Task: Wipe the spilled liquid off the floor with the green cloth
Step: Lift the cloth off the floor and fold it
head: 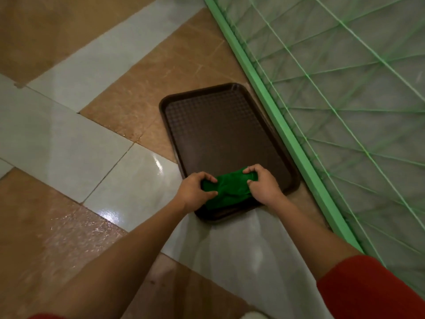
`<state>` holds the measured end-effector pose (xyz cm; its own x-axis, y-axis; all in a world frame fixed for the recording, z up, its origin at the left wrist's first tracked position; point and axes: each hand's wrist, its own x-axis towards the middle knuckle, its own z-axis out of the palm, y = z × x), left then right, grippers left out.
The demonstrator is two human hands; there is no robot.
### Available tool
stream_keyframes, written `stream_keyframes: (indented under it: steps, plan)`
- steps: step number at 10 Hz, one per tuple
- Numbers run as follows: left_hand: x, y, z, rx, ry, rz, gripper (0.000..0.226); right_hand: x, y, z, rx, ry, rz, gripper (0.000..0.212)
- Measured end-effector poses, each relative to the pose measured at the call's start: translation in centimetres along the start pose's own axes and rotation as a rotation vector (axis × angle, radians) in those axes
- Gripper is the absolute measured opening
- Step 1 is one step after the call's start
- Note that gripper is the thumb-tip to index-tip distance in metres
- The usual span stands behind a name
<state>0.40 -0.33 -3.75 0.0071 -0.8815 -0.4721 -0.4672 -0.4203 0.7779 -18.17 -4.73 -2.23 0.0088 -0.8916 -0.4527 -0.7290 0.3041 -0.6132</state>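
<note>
Past sleeve, gripping cloth ends with left hand and right hand over tray: wringing, likely; next, back onto wet floor.

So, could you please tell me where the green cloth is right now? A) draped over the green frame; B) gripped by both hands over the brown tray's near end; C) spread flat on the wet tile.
B: the left hand and right hand each grip the bunched green cloth over the brown tray.
</note>
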Motion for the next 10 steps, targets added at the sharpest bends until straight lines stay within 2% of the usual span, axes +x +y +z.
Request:
stream_keyframes:
  steps: [1, 2, 3, 4, 5, 7, 8, 10]
  plan:
    - [0.2, -0.2, 0.8, 0.259, 0.073, 0.053, 0.024, -0.2, 1.0, 0.8, -0.201, -0.012, -0.047, 0.03]
    - [0.0, -0.1, 1.2, 0.41, 0.126, 0.109, 0.031, -0.5, 1.3, 0.9, -0.345, 0.04, -0.093, 0.029]
    - [-0.5, 0.3, 1.2, 0.617, 0.209, 0.257, 0.035, -1.0, 0.7, 0.8, -0.554, 0.137, -0.233, 0.033]
    - [-1.0, 0.3, 1.2, 0.779, 0.239, 0.42, 0.031, -1.5, -0.1, 1.4, -0.583, 0.156, -0.41, 0.029]
    - [-1.4, -0.1, 1.3, 0.847, 0.151, 0.422, 0.032, -1.7, 0.0, 2.1, -0.588, 0.021, -0.388, 0.027]
    - [-1.2, 0.5, 0.2, 0.87, 0.051, 0.389, 0.035, -1.6, -0.9, 2.0, -0.635, -0.053, -0.323, 0.029]
    - [-2.0, 0.4, -0.6, 0.828, 0.147, 0.424, 0.036, -2.0, -1.8, 1.9, -0.696, -0.08, -0.322, 0.029]
    - [-3.4, 0.3, -2.9, 0.711, 0.303, 0.374, 0.036, -2.5, -4.4, 2.2, -0.618, -0.047, -0.389, 0.029]
